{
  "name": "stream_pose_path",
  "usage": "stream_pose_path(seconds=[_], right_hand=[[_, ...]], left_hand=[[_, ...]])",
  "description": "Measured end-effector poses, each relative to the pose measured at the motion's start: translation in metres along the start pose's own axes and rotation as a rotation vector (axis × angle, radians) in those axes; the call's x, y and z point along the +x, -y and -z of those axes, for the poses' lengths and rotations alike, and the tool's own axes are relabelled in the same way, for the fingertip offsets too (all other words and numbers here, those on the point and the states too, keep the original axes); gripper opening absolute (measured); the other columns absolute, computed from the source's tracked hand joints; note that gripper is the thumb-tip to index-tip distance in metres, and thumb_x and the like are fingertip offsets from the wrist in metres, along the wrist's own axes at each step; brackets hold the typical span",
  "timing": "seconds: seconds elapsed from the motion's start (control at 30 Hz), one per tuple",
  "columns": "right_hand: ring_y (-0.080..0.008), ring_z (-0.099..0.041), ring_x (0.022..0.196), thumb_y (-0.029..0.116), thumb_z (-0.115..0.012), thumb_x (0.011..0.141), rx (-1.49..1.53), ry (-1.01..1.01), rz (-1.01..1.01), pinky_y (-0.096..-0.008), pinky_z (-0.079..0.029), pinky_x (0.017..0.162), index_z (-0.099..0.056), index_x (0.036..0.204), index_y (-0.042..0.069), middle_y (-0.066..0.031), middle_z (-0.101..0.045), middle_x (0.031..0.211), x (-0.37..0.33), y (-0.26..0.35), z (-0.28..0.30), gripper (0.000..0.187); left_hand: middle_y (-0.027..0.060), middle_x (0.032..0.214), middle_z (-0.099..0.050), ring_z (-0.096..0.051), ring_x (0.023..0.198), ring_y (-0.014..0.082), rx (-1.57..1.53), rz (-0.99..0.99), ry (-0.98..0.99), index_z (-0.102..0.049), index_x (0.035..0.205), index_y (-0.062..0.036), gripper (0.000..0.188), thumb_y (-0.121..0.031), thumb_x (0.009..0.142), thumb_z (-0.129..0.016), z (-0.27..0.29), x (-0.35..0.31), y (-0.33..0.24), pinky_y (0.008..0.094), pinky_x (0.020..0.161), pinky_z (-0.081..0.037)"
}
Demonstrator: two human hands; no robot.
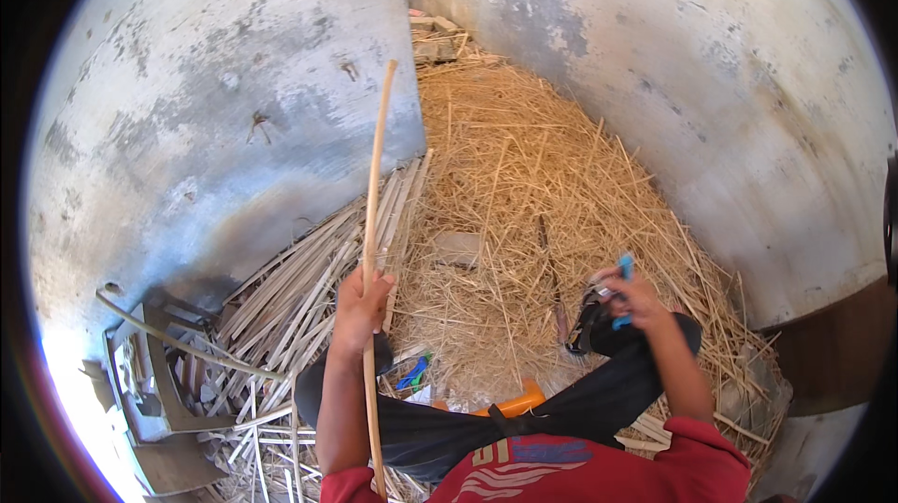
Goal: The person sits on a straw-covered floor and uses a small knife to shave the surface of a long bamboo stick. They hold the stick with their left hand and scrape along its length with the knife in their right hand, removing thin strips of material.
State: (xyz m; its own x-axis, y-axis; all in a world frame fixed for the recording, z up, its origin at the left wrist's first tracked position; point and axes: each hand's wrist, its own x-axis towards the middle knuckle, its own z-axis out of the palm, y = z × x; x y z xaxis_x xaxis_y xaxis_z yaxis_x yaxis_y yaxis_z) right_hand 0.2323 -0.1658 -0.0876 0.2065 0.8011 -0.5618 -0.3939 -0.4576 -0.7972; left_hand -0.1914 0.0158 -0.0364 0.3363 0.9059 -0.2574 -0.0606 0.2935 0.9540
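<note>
My left hand (363,302) is closed around a long, pale wooden stick (374,166). The stick stands nearly upright, its top reaching up in front of the wall and its lower end running down past my left forearm. Over my right knee, my right hand (632,297) grips a small tool with bright blue ends (625,265). Something metallic shows at the fingers, but the tool's exact kind is hard to make out. The tool and the stick are well apart. On the ground between my legs lie a blue and green object (412,373) and an orange object (520,400), partly hidden.
Straw-like shavings (533,176) cover the ground ahead. A bundle of pale wooden strips (309,269) lies on the left, near a grey frame (154,381). A brick (458,248) and a dark rod (552,274) rest among the shavings. Worn walls (692,110) enclose both sides.
</note>
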Motion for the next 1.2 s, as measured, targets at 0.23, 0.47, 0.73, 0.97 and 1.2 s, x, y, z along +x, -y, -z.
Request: stream_pose_path(seconds=[0.23,0.47,0.73,0.97,1.2], right_hand=[[-0.0054,-0.042,0.044,0.014,-0.065,0.086,-0.112,-0.422,0.388,-0.0198,-0.029,0.038,-0.061,0.108,0.005,-0.0012,-0.056,0.068,-0.173,0.055,0.057,0.024],[-0.0038,-0.044,0.05,0.011,-0.067,0.081,-0.081,-0.304,0.043,-0.0181,-0.029,0.042,-0.066,0.102,0.003,-0.0022,-0.063,0.077,-0.219,-0.031,0.04,0.022],[-0.0244,-0.066,0.082,0.025,-0.069,0.086,-1.077,-0.019,-0.125,-0.0355,-0.05,0.07,-0.063,0.103,0.004,-0.011,-0.067,0.086,-0.197,-0.128,0.02,0.027],[-0.0345,-0.066,0.084,0.037,-0.074,0.077,-1.082,0.076,-0.181,-0.0393,-0.05,0.073,-0.06,0.105,0.004,-0.0173,-0.068,0.089,-0.201,-0.13,0.019,0.046],[-0.0195,-0.064,0.067,0.029,-0.07,0.085,-0.551,0.033,-0.274,-0.032,-0.049,0.06,-0.059,0.096,0.006,-0.0104,-0.066,0.078,-0.216,-0.124,0.057,0.028]], left_hand=[[-0.0059,0.053,-0.037,-0.031,0.036,0.0039,-0.007,-0.049,-0.026,-0.045,0.082,-0.0095,0.019,-0.017,0.092,-0.059,0.002,0.001,0.006,0.0202,0.033,-0.025],[-0.006,0.052,-0.037,-0.032,0.036,0.0039,0.114,0.011,-0.003,-0.046,0.083,-0.0089,0.019,-0.018,0.092,-0.059,-0.016,0.01,0.011,0.0208,0.033,-0.026],[-0.0055,0.052,-0.04,-0.032,0.035,0.004,0.168,-0.006,0.044,-0.047,0.086,-0.0083,0.017,-0.019,0.092,-0.06,-0.028,0.014,0.01,0.021,0.032,-0.025],[-0.0048,0.051,-0.041,-0.033,0.034,0.0042,0.18,-0.011,0.045,-0.047,0.086,-0.0081,0.017,-0.018,0.092,-0.059,-0.03,0.015,0.01,0.0209,0.032,-0.025],[-0.0049,0.051,-0.041,-0.033,0.034,0.0041,0.182,0.013,0.066,-0.047,0.086,-0.0078,0.017,-0.018,0.093,-0.059,-0.033,0.016,0.011,0.0206,0.032,-0.025]])
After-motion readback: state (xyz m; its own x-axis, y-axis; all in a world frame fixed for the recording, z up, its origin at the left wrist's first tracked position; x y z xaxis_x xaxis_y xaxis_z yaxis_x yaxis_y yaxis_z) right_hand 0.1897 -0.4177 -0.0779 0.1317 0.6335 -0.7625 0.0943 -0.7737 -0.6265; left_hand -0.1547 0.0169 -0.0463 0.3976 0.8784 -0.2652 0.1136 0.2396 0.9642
